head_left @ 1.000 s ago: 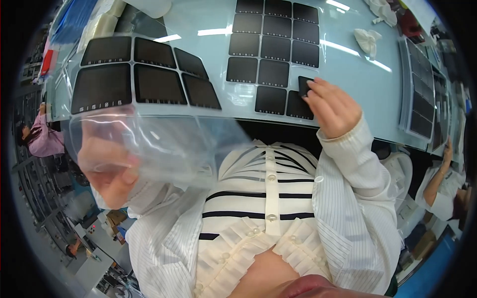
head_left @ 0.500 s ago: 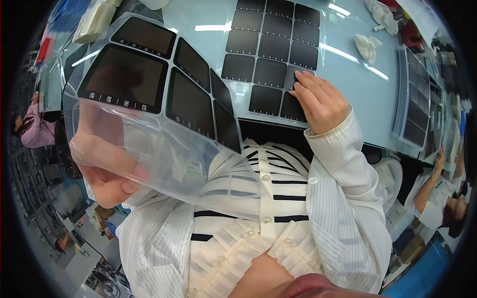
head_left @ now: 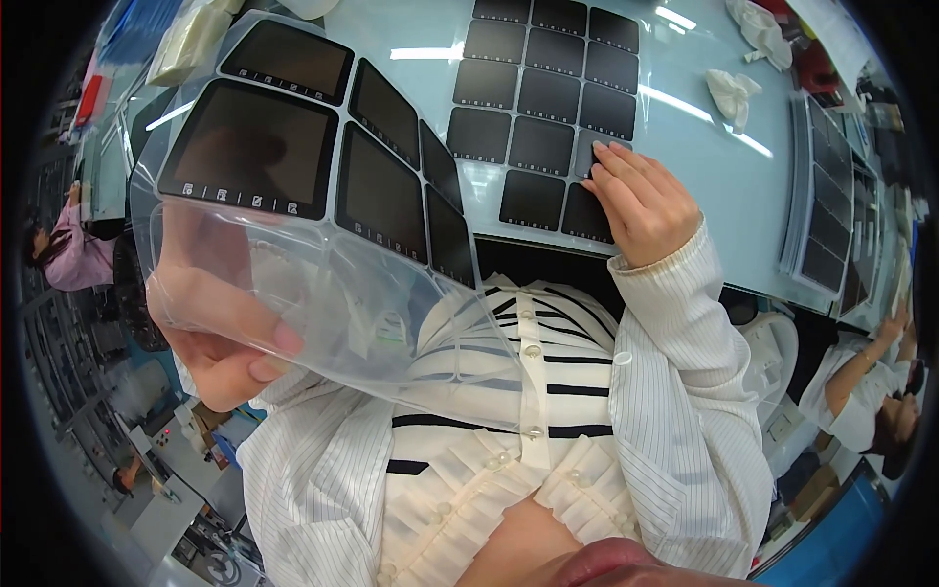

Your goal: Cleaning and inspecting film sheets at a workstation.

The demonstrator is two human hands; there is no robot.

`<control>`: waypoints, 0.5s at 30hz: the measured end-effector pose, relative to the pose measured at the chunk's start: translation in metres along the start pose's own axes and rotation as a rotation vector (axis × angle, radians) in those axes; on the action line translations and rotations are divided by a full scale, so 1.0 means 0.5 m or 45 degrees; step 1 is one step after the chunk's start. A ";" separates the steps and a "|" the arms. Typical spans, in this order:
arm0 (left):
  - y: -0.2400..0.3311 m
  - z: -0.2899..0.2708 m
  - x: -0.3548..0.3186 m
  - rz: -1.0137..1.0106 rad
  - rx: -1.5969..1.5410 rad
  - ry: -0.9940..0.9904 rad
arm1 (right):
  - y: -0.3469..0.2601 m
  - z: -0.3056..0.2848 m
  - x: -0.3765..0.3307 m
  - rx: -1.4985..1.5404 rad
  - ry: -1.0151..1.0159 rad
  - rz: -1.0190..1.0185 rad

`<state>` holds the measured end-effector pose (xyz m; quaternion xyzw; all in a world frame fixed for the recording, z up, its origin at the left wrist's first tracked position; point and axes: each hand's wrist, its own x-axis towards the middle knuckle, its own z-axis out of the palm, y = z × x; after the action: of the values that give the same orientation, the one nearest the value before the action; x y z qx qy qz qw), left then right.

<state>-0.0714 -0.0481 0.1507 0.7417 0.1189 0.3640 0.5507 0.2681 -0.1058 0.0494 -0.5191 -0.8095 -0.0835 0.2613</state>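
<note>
My left hand (head_left: 230, 333), large and close at the left, grips the lower edge of a clear plastic tray (head_left: 430, 367) between thumb and fingers. Dark rectangular panels (head_left: 249, 147) with rounded corners and a row of small white icons fill its upper part. The tray is held tilted above the table. Another tray with rows of similar dark panels (head_left: 548, 96) lies on the table. Near its right front corner, my right hand (head_left: 644, 201) rests with fingers extended, fingertips touching one panel, which looks greyer than its neighbours (head_left: 587, 154). The hand covers much of that panel.
The glossy pale table (head_left: 675, 127) ends close to my body. Crumpled white cloths (head_left: 732, 96) lie at the back right. A stack of panel trays (head_left: 822, 196) stands at the right edge. A yellowish bundle (head_left: 191, 44) sits back left. Other people (head_left: 871, 391) are at both sides.
The table, its tray and my hands appear shifted slightly right in the picture. My left hand still holds the tilted tray, and my right fingertips remain on the same panel.
</note>
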 end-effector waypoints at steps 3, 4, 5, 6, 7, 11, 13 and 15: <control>-0.013 0.003 0.019 0.012 -0.002 0.004 | 0.001 0.000 0.002 0.010 0.000 -0.012; 0.025 0.006 0.001 0.016 -0.003 0.005 | 0.002 0.000 0.003 0.004 0.004 -0.013; 0.032 -0.004 0.001 0.020 -0.004 0.007 | 0.002 0.000 0.004 -0.003 0.009 -0.015; -0.013 -0.017 0.014 0.025 -0.005 0.008 | 0.002 0.000 0.003 -0.003 0.004 -0.020; 0.027 -0.007 0.004 0.030 -0.004 0.016 | 0.001 0.000 0.003 0.006 0.006 -0.017; -0.034 -0.048 0.026 0.045 0.006 0.046 | -0.008 -0.005 0.005 -0.010 -0.022 -0.017; -0.027 -0.043 0.020 0.052 0.002 0.039 | -0.006 -0.004 0.004 -0.025 -0.025 0.004; -0.014 -0.068 -0.006 0.058 0.011 0.041 | -0.008 -0.002 0.008 -0.030 -0.023 0.013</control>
<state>-0.0949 -0.0224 0.1474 0.7406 0.1126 0.3879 0.5370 0.2638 -0.1050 0.0529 -0.5270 -0.8082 -0.0867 0.2482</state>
